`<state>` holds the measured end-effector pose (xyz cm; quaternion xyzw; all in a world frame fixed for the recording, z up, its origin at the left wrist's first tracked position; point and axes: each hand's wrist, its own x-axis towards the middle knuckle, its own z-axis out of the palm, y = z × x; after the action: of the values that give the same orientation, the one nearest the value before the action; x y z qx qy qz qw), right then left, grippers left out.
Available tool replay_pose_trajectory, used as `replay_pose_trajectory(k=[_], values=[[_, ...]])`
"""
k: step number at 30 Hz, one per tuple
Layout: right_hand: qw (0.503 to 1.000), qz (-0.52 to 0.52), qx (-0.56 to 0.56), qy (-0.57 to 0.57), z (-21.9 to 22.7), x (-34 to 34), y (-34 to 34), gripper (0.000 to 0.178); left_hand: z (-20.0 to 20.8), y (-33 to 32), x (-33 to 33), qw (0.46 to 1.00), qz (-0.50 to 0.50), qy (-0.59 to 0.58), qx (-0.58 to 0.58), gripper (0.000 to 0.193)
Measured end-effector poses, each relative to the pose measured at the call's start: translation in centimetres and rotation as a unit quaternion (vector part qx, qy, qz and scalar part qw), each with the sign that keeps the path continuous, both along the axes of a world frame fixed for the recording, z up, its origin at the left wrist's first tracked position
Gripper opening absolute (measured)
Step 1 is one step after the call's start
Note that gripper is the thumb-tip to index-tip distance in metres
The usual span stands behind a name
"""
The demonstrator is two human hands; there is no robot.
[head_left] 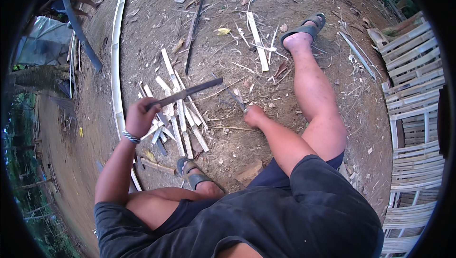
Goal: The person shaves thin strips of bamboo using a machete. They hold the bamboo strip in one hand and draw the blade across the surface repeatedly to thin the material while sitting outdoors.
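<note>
My left hand (139, 116), a braided band on its wrist, is closed round one end of a dark flat strip, likely bamboo (192, 90). The strip points right and slightly away from me, above a heap of pale split bamboo pieces (182, 115) on the ground. Closed fingers of my right hand (255, 116) grip a knife (233, 95), its thin blade pointing away and to the left. The blade's tip lies close to the strip's far end; whether they touch I cannot tell. Most of the knife's handle is hidden in my hand.
A long pale bamboo length (116, 49) runs along the left. Ahead lie a dark thin strip (197, 20) and a pale slat (258, 42). Woven bamboo panels (413, 101) line the right. My sandalled feet flank the work; another person's limbs (85, 0) show at far left.
</note>
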<state>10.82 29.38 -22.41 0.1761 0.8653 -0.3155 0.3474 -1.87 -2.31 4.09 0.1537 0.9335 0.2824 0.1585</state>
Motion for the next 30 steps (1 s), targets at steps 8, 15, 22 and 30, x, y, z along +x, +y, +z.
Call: replay_pose_trajectory(k=[8, 15, 22, 30], values=[[0.998, -0.063, -0.007, -0.003, 1.3, 1.3, 0.0, 0.031, -1.6, 5.0, -0.3, 0.908, 0.204, -0.242, 0.274, 0.028], [0.997, -0.055, -0.028, 0.042, 0.6, 1.4, -0.3, 0.031, -11.3, 16.8, 0.5, 0.852, 0.199, -0.266, 0.404, 0.038], [0.997, -0.052, -0.022, 0.060, 0.2, 1.7, -0.4, 0.031, -9.8, 22.8, -1.9, 0.863, 0.220, -0.330, 0.313, 0.059], [0.998, -0.063, -0.021, 0.022, 1.5, 2.1, -0.4, 0.037, 10.7, 13.6, 4.4, 0.856, -0.093, 0.159, 0.484, 0.046]])
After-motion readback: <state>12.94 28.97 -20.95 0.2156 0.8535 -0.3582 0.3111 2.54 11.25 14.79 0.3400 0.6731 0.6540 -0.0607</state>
